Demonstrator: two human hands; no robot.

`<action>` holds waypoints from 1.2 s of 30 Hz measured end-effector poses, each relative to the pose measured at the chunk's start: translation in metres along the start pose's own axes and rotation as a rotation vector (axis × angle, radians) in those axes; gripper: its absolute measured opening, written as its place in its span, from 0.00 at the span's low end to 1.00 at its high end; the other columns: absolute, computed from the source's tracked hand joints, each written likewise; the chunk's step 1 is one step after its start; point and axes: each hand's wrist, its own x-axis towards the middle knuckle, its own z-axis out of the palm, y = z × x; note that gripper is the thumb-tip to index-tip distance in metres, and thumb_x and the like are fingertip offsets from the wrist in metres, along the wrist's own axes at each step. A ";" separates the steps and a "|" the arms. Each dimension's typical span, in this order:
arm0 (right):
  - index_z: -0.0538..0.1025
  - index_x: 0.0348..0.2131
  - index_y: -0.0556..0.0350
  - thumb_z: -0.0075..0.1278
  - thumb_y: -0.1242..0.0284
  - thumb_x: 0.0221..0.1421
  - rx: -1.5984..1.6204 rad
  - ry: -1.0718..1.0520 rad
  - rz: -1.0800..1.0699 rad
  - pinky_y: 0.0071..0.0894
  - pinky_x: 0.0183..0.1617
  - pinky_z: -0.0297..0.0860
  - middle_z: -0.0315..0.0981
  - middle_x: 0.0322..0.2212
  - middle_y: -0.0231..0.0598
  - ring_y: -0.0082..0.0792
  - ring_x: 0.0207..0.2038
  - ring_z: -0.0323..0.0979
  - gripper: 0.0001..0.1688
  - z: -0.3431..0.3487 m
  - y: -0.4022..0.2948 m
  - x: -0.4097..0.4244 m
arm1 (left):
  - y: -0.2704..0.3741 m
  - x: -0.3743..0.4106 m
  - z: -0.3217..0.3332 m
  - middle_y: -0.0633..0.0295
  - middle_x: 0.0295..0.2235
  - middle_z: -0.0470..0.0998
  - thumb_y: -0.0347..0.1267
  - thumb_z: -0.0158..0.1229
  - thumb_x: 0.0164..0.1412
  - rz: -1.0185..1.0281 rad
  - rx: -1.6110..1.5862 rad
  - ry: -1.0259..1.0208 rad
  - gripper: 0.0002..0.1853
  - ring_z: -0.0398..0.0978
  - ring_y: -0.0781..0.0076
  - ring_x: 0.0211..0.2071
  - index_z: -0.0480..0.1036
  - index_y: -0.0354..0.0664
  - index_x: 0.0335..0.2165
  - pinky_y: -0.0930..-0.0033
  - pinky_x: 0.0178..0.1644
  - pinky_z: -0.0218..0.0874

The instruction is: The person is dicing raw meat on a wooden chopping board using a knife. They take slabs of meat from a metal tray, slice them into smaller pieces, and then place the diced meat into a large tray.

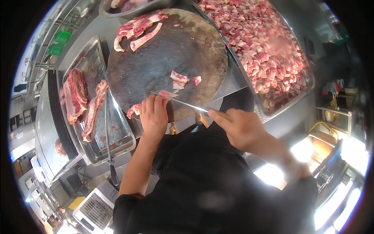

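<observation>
A round wooden chopping block (152, 64) lies before me. At its near edge my left hand (153, 114) presses down on a strip of raw meat (133, 110), whose ends show on both sides of my fingers. My right hand (245, 128) grips a knife (187, 103) by its wooden handle. The narrow blade points left and lies across the strip, close to my left fingertips. Just beyond the blade are cut chunks of meat (179, 79) and a smaller piece (197, 80). A larger slab of meat (136, 26) and a pale strip (146, 37) rest at the block's far side.
To the right, a metal tray (287, 107) is heaped with diced meat (257, 49). The left metal tray (128, 146) holds long meat pieces (76, 95), with a sharpening steel (107, 131) across its edge. A metal basin (106, 13) stands at the far edge.
</observation>
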 end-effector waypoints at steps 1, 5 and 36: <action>0.74 0.57 0.43 0.50 0.77 0.50 -0.008 0.055 -0.013 0.40 0.26 0.68 0.66 0.23 0.39 0.42 0.26 0.71 0.33 0.008 0.000 0.008 | 0.000 0.001 -0.001 0.56 0.37 0.74 0.27 0.63 0.56 0.012 -0.009 -0.013 0.11 0.73 0.55 0.36 0.72 0.38 0.38 0.57 0.40 0.64; 0.72 0.58 0.44 0.50 0.79 0.51 -0.024 0.161 -0.037 0.41 0.27 0.69 0.68 0.24 0.40 0.42 0.26 0.72 0.34 0.046 -0.002 0.041 | -0.003 0.005 0.000 0.57 0.36 0.74 0.26 0.63 0.54 0.015 -0.026 -0.042 0.12 0.73 0.56 0.36 0.72 0.38 0.38 0.57 0.40 0.64; 0.74 0.57 0.42 0.50 0.79 0.50 0.004 0.129 -0.070 0.40 0.24 0.67 0.66 0.22 0.37 0.41 0.23 0.70 0.33 0.027 -0.016 0.022 | -0.014 -0.012 -0.020 0.57 0.36 0.76 0.25 0.63 0.55 -0.011 -0.051 -0.049 0.10 0.73 0.55 0.36 0.74 0.39 0.37 0.57 0.42 0.65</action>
